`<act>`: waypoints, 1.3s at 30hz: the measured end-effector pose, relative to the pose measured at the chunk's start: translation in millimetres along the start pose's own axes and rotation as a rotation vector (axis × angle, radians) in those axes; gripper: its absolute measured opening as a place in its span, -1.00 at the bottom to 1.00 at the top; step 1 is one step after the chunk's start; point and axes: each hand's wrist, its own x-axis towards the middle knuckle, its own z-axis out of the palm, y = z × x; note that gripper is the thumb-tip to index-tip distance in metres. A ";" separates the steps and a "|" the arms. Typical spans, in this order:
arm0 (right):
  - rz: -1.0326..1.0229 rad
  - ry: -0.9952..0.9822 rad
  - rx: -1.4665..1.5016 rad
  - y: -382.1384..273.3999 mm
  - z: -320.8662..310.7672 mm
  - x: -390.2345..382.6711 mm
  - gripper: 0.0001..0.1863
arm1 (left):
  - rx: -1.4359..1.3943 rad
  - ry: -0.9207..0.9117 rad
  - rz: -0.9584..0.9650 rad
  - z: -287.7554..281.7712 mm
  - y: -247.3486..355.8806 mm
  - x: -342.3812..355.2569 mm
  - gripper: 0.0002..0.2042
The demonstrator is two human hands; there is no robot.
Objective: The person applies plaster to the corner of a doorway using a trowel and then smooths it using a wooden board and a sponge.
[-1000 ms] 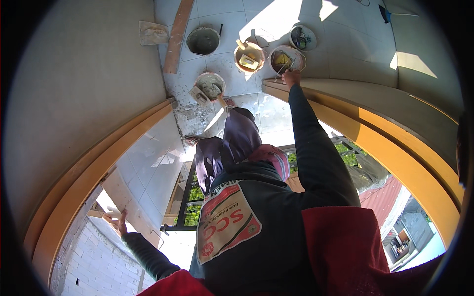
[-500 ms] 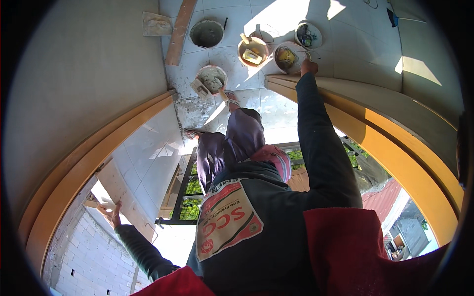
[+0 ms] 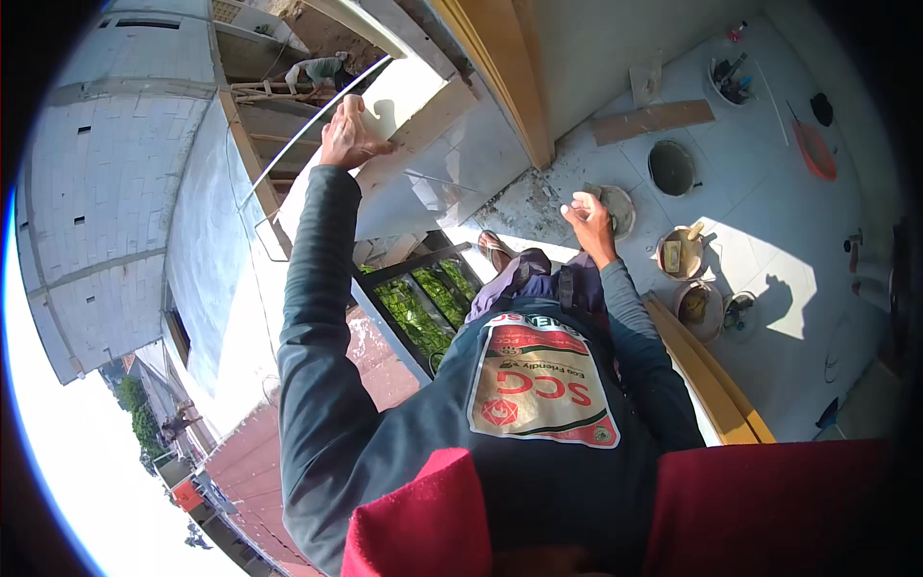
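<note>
My left hand point(image 3: 351, 137) is raised at the sunlit edge of the pale wall ledge point(image 3: 418, 123). Its bent fingers are spread and hold nothing; whether they touch the ledge I cannot tell. My right hand point(image 3: 590, 227) hovers in front of a bucket of grey mortar point(image 3: 620, 213), its fingers loosely curled and apart, with nothing seen in them. A flat tool beside that bucket is partly hidden by the hand. To the right, a bucket point(image 3: 663, 262) holds a yellow float point(image 3: 673, 255), and another bucket point(image 3: 710, 332) stands close by.
A plank point(image 3: 654, 122) and a dark mortar bucket point(image 3: 670, 168) are on the tiled floor, with a tool bucket point(image 3: 731, 82) and a reddish basin point(image 3: 815, 151) beyond. Yellow frames point(image 3: 711, 370) flank the opening; a dark grille point(image 3: 437, 298) lies below me. Another person point(image 3: 322, 69) bends outside.
My view has swung left toward the outside. My right hand has left the bucket's rim and drawn back toward my body. The left hand has come up and forward along the ledge.
</note>
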 end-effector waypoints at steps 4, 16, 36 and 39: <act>-0.291 -0.388 -0.016 -156.6 61.5 13.8 -0.48 | -0.042 0.061 0.023 9.7 19.9 -14.8 -0.07; -0.572 -0.799 -0.374 -240.5 206.9 -8.8 -0.60 | -0.113 -0.006 0.082 1.1 36.1 -13.6 0.19; -0.408 -1.055 0.009 -270.2 246.2 -65.7 -0.49 | -1.038 0.271 -0.405 -29.1 -221.4 -188.0 -0.25; -0.243 -0.845 0.213 -266.6 247.3 -73.0 -0.42 | -1.153 -0.044 -0.349 3.7 -219.8 -148.4 -0.23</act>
